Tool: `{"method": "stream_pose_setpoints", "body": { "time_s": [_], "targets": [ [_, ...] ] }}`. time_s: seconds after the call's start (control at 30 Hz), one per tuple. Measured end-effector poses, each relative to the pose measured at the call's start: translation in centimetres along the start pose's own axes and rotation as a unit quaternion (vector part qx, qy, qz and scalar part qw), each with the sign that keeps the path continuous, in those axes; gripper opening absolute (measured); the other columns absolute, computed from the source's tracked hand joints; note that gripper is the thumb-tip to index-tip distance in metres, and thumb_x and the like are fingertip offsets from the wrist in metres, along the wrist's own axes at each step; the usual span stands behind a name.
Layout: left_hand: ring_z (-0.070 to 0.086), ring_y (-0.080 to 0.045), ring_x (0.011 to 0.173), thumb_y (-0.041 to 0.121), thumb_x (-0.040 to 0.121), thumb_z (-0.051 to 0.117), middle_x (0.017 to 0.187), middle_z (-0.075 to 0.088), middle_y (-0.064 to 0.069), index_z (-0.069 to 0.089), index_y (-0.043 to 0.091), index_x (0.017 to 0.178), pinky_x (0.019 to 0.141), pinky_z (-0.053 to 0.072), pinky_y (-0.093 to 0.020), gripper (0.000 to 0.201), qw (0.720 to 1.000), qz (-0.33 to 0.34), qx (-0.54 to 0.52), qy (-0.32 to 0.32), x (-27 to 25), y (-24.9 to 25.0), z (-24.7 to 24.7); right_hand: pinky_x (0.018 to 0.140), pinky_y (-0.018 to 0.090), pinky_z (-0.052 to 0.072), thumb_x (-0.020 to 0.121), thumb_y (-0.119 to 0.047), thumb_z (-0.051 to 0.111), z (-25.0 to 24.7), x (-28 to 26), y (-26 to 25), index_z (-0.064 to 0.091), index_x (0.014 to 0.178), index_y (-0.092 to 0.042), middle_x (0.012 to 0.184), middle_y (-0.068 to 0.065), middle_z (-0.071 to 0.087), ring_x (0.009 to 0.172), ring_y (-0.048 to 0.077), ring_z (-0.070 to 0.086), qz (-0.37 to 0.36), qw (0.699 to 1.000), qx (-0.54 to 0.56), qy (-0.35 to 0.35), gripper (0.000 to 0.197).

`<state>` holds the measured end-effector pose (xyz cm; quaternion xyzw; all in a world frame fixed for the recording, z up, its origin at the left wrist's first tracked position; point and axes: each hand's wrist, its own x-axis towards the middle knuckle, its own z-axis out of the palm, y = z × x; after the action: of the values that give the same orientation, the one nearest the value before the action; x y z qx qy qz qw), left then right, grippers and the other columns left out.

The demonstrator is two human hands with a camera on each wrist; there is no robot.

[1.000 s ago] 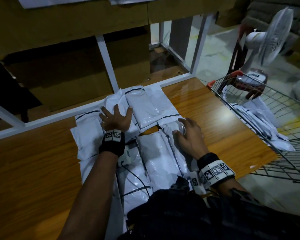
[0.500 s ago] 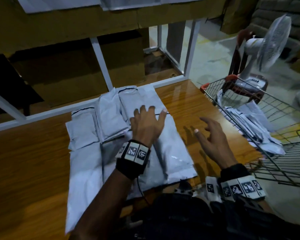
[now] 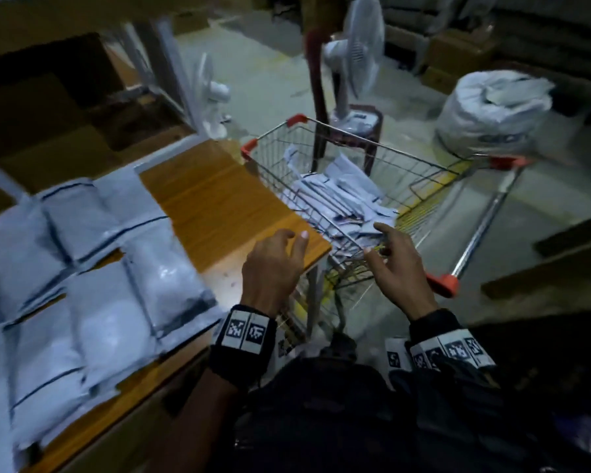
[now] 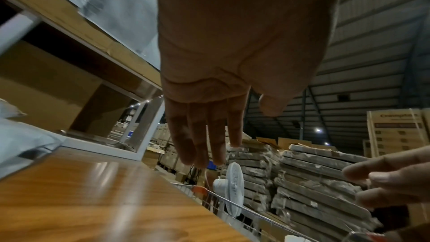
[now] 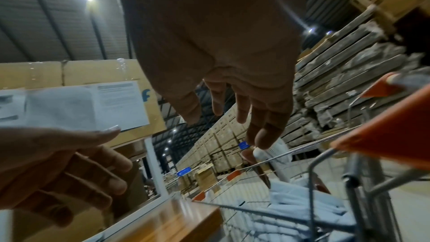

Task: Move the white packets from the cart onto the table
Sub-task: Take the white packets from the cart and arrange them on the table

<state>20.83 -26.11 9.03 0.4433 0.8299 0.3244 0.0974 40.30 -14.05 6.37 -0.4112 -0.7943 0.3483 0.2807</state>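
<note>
White packets [image 3: 338, 203] wait in the cart [image 3: 420, 172]; left hand [image 3: 273, 264] and right hand [image 3: 398, 268] reach over, fingers loose, grip empty, ready to gather.

Our left hand [image 3: 273, 264] is off the packets on the counter [image 3: 219, 203] and now hovers with relaxed fingers at its corner. Our right hand [image 3: 398, 268] has left the counter too and reaches, holding nothing, over the cart [image 3: 372, 145] rim.

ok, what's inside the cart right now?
A loose heap of white packets lies in the cart. Whatever sits beneath the heap is covered. Neither hand is inside.
</note>
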Motion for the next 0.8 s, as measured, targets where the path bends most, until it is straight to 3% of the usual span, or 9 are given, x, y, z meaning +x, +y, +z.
{"method": "stream_pose_setpoints", "body": {
  "time_s": [0.07, 0.13, 0.23, 0.37, 0.43, 0.5, 0.6, 0.73, 0.8],
  "targets": [
    [0.065, -0.023, 0.093, 0.067, 0.095, 0.031, 0.101, 0.072, -0.001, 0.07, 0.022, 0.108, 0.073, 0.053, -0.038, 0.06, 0.999, 0.03, -0.01, -0.009, 0.8, 1.1, 1.2, 0.101, 0.043, 0.045, 0.097, -0.027, 0.061, -1.8, 0.4, 1.6, 0.045, 0.143, -0.016, 0.133, 0.007, 0.048, 0.119, 0.026, 0.053, 0.017, 1.0, -0.002, 0.021, 0.05],
    [0.066, -0.02, 0.092, 0.067, 0.095, 0.031, 0.101, 0.073, 0.001, 0.07, 0.024, 0.107, 0.075, 0.054, -0.039, 0.06, 0.999, 0.044, -0.021, -0.019, 1.9, 1.8, 2.2, 0.099, 0.043, 0.048, 0.097, -0.028, 0.06, -3.1, 0.9, 3.0, 0.044, 0.144, -0.019, 0.134, 0.006, 0.047, 0.114, 0.025, 0.057, 0.037, 0.999, -0.002, 0.038, 0.051],
    [0.066, -0.016, 0.087, 0.068, 0.095, 0.031, 0.097, 0.073, 0.004, 0.071, 0.022, 0.106, 0.07, 0.053, -0.034, 0.062, 0.997, 0.071, -0.015, -0.029, 4.2, 2.6, 3.7, 0.089, 0.036, 0.049, 0.098, -0.031, 0.058, -4.5, 2.1, 4.5, 0.043, 0.145, -0.022, 0.13, 0.0, 0.045, 0.105, 0.021, 0.059, 0.051, 0.997, -0.006, 0.05, 0.05],
    [0.054, -0.007, 0.061, 0.057, 0.1, 0.037, 0.066, 0.059, 0.009, 0.062, 0.022, 0.081, 0.054, 0.031, -0.026, 0.046, 0.996, 0.089, -0.02, -0.026, 7.6, 4.1, 5.4, 0.084, 0.019, 0.039, 0.098, -0.028, 0.058, -5.3, 4.9, 5.5, 0.043, 0.145, -0.021, 0.136, 0.002, 0.045, 0.109, 0.015, 0.057, 0.052, 0.997, -0.007, 0.052, 0.05],
    [0.049, -0.004, 0.058, 0.054, 0.101, 0.04, 0.06, 0.053, 0.011, 0.059, 0.026, 0.079, 0.052, 0.027, -0.026, 0.04, 0.996, 0.085, -0.021, -0.028, 9.8, 4.2, 6.8, 0.082, 0.012, 0.037, 0.099, -0.027, 0.057, -5.3, 6.7, 6.0, 0.042, 0.146, -0.02, 0.136, 0.0, 0.044, 0.113, 0.015, 0.056, 0.052, 0.998, -0.001, 0.044, 0.05],
    [0.057, -0.01, 0.067, 0.052, 0.1, 0.044, 0.07, 0.062, 0.008, 0.067, 0.023, 0.089, 0.056, 0.034, -0.026, 0.038, 0.996, 0.078, -0.02, -0.035, 11.6, 3.9, 7.9, 0.081, 0.009, 0.038, 0.099, -0.029, 0.056, -5.2, 8.2, 6.3, 0.041, 0.146, -0.021, 0.133, -0.004, 0.042, 0.115, 0.015, 0.055, 0.05, 0.998, -0.005, 0.033, 0.05],
    [0.065, -0.016, 0.082, 0.045, 0.098, 0.051, 0.091, 0.073, 0.002, 0.072, 0.021, 0.101, 0.069, 0.049, -0.03, 0.032, 0.995, 0.077, -0.03, -0.047, 14.8, 3.9, 9.4, 0.084, 0.022, 0.042, 0.099, -0.03, 0.056, -5.0, 11.1, 7.2, 0.04, 0.146, -0.022, 0.134, -0.002, 0.043, 0.111, 0.018, 0.059, 0.067, 0.997, -0.015, 0.02, 0.051],
    [0.065, -0.012, 0.08, 0.043, 0.098, 0.053, 0.095, 0.074, 0.003, 0.073, 0.019, 0.103, 0.072, 0.054, -0.032, 0.032, 0.994, 0.074, -0.045, -0.063, 18.3, 3.7, 10.3, 0.079, 0.016, 0.04, 0.099, -0.028, 0.056, -4.4, 14.6, 7.5, 0.041, 0.146, -0.02, 0.128, -0.008, 0.04, 0.111, 0.019, 0.058, 0.099, 0.995, -0.012, 0.011, 0.05],
    [0.065, -0.013, 0.081, 0.043, 0.097, 0.053, 0.094, 0.074, 0.003, 0.073, 0.018, 0.102, 0.074, 0.054, -0.033, 0.032, 0.993, 0.075, -0.056, -0.073, 19.6, 3.1, 10.8, 0.082, 0.019, 0.04, 0.1, -0.029, 0.055, -3.9, 16.1, 7.5, 0.04, 0.146, -0.02, 0.132, -0.005, 0.041, 0.114, 0.02, 0.057, 0.106, 0.994, -0.005, -0.001, 0.05]
  ]
}}
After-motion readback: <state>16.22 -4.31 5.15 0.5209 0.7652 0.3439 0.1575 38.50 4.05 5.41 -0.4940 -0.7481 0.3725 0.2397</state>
